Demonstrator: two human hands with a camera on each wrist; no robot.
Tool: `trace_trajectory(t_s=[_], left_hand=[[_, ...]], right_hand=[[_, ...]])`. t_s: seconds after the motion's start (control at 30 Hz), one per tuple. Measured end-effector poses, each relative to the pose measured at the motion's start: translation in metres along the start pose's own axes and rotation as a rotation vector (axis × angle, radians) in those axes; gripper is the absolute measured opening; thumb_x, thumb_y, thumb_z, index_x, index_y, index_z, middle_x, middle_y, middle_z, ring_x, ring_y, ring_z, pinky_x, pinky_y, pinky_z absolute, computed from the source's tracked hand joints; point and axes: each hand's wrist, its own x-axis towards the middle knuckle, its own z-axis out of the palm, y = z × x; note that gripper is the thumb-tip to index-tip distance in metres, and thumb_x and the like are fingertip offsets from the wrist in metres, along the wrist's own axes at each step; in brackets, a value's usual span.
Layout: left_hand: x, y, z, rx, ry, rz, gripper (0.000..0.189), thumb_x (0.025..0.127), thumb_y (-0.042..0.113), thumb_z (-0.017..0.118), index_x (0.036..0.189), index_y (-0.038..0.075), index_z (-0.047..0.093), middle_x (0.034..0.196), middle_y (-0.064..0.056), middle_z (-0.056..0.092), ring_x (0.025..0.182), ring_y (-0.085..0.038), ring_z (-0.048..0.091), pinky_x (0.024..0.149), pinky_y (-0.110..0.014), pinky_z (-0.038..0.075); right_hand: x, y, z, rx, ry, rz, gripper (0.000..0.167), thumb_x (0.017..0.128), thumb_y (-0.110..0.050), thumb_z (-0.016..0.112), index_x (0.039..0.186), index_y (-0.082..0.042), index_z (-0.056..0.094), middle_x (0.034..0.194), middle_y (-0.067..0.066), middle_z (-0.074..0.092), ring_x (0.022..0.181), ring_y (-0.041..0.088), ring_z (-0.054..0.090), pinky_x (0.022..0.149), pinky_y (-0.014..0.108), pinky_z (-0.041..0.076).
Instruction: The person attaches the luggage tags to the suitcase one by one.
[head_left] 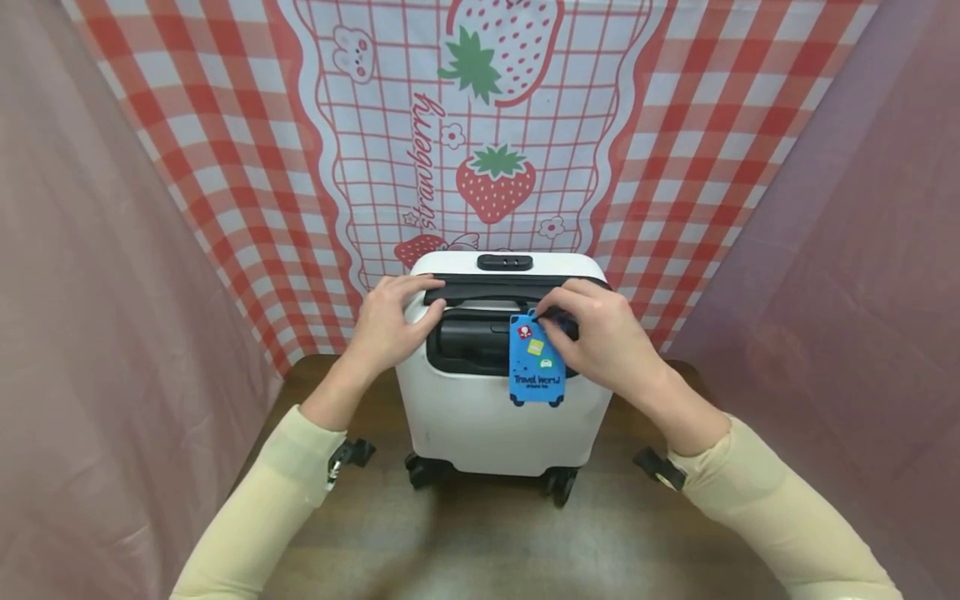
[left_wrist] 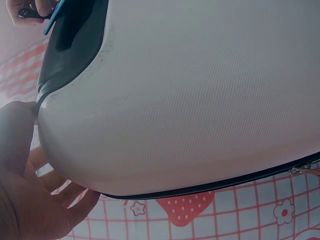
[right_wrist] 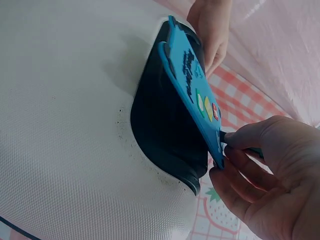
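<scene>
A white hard-shell suitcase (head_left: 480, 425) stands upright on its wheels, with a black handle (head_left: 487, 292) and dark recess along its top. My left hand (head_left: 388, 325) rests on its top left corner, thumb and fingers spread; in the left wrist view the fingers (left_wrist: 82, 202) lie along the rounded edge. A blue suitcase-shaped luggage tag (head_left: 537, 362), printed "Travel World", hangs in front of the recess. At its upper end my right hand (head_left: 600, 333) pinches the tag's dark strap (right_wrist: 225, 137) between thumb and fingers. Part of the strap is hidden by those fingers.
The suitcase stands on a brown wooden table (head_left: 480, 542). A strawberry and red-check cloth (head_left: 495, 133) hangs close behind it, and pink curtains (head_left: 847, 275) flank both sides. A black combination lock (head_left: 505, 262) sits at the suitcase's far top edge.
</scene>
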Motion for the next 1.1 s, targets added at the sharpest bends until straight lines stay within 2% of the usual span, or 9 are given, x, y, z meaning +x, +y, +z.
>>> trace_trajectory(t_s=[0.33,0.53,0.67,0.77,0.87,0.97,1.1], left_hand=[[0.002,0.004,-0.003,0.017,-0.038,-0.009,0.04,0.101,0.033,0.071,0.136,0.015,0.073,0.148,-0.01,0.067,0.128,-0.034,0.059,0.109,-0.054,0.052],[0.011,0.006,-0.01,0.07,-0.086,0.038,0.037,0.099,0.032,0.071,0.13,0.012,0.076,0.141,-0.013,0.071,0.124,-0.035,0.06,0.106,-0.054,0.051],[0.029,0.015,-0.022,0.103,-0.201,0.04,0.037,0.098,0.029,0.07,0.128,0.01,0.077,0.136,-0.014,0.072,0.127,-0.034,0.061,0.111,-0.054,0.05],[0.048,0.025,-0.026,0.111,-0.277,0.029,0.035,0.101,0.027,0.064,0.129,0.011,0.076,0.135,-0.013,0.073,0.125,-0.032,0.064,0.108,-0.051,0.053],[0.067,0.036,-0.023,0.137,-0.336,0.082,0.032,0.106,0.021,0.057,0.13,0.013,0.077,0.132,-0.012,0.075,0.118,-0.029,0.068,0.098,-0.047,0.057],[0.082,0.047,-0.018,0.176,-0.42,0.167,0.034,0.107,0.013,0.055,0.133,0.016,0.076,0.131,-0.011,0.074,0.107,-0.028,0.067,0.091,-0.042,0.056],[0.095,0.06,-0.01,0.23,-0.542,0.246,0.037,0.105,0.006,0.057,0.134,0.018,0.076,0.132,-0.012,0.071,0.108,-0.027,0.063,0.096,-0.042,0.055]], right_hand=[[0.007,-0.001,0.006,-0.013,0.003,-0.049,0.021,0.088,-0.009,0.086,0.106,-0.004,0.077,0.103,0.012,0.076,0.089,0.025,0.07,0.083,0.042,0.066],[0.015,-0.003,0.006,-0.034,-0.022,-0.031,0.02,0.088,-0.012,0.087,0.106,-0.005,0.081,0.1,0.011,0.077,0.085,0.024,0.071,0.078,0.039,0.065],[0.022,-0.006,0.005,-0.063,-0.05,0.001,0.02,0.088,-0.014,0.087,0.106,-0.008,0.084,0.099,0.01,0.078,0.084,0.022,0.07,0.075,0.037,0.063],[0.027,-0.007,0.005,-0.071,-0.082,0.024,0.018,0.09,-0.014,0.085,0.107,-0.009,0.084,0.098,0.009,0.078,0.082,0.022,0.069,0.073,0.035,0.061],[0.029,-0.008,0.006,-0.066,-0.119,0.038,0.018,0.093,-0.014,0.082,0.11,-0.009,0.083,0.102,0.01,0.078,0.082,0.022,0.068,0.072,0.035,0.06],[0.029,-0.008,0.007,-0.057,-0.147,0.043,0.018,0.095,-0.014,0.08,0.112,-0.008,0.082,0.106,0.012,0.077,0.085,0.024,0.069,0.075,0.036,0.061],[0.027,-0.007,0.008,-0.043,-0.158,0.041,0.018,0.097,-0.014,0.077,0.114,-0.007,0.08,0.108,0.013,0.077,0.087,0.025,0.069,0.078,0.037,0.063]])
